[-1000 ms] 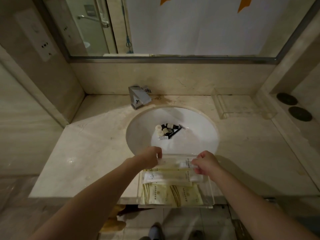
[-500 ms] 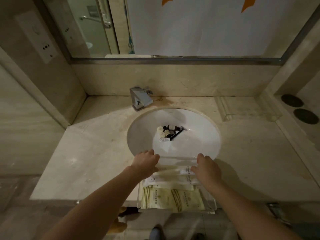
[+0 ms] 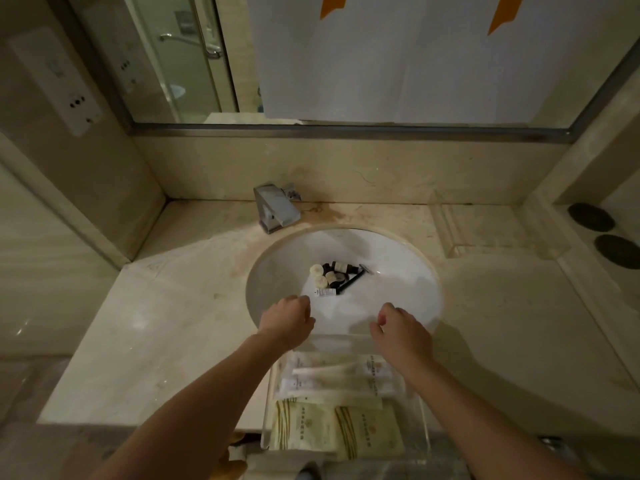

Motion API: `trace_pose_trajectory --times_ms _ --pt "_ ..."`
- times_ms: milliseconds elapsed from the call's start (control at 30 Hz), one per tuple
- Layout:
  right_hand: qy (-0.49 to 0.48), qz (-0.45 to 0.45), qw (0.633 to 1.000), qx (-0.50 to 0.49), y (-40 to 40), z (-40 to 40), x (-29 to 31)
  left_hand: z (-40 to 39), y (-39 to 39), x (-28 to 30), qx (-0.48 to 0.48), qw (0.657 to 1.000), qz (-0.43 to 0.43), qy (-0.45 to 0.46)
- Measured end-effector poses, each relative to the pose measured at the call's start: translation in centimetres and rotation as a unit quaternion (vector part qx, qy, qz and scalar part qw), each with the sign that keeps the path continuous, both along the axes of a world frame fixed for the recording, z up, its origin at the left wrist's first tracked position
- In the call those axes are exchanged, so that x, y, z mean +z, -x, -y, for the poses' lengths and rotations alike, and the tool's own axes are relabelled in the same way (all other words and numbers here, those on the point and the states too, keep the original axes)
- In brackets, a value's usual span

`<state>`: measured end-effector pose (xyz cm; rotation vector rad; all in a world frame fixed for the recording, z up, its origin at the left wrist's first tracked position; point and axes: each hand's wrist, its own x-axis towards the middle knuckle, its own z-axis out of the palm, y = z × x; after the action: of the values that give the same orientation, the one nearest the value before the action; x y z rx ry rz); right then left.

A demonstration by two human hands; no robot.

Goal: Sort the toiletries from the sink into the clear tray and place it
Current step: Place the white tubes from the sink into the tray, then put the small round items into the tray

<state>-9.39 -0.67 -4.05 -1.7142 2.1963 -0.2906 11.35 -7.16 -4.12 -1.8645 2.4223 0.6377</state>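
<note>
A: Nearest us, the tray (image 3: 346,441) sits on the counter's front edge with flat packets (image 3: 332,386) already in it, lying crosswise.

B: And our hands? Holding anything?

A: Nope. Left hand (image 3: 285,322) and right hand (image 3: 401,332) both hover over the sink's (image 3: 277,258) near rim, fingers loosely curled, nothing in them.

B: So what's left?

A: The little pile (image 3: 334,277) at the bottom of the bowl: small bottles, pale caps, a dark thin stick angled toward the far right. It's straight ahead of us, a bit closer to the left hand, so we'd guess left reaches first.
</note>
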Motion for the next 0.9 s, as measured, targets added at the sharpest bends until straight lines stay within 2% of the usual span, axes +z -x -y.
trace_pose_trajectory --times_ms 333,600,900 --pt "-0.094 0.103 0.988 0.062 0.4 6.8 -3.0 6.8 2.6 -3.3 0.149 0.98 -0.071 -0.108" --pt "-0.139 0.111 0.98 0.093 1.2 13.4 -9.3 10.8 5.0 -9.2 0.13 0.975 -0.081 -0.162" --pt "-0.136 0.09 0.978 0.128 1.4 18.6 -14.3 13.9 6.8 -14.2 0.079 0.984 -0.034 -0.153"
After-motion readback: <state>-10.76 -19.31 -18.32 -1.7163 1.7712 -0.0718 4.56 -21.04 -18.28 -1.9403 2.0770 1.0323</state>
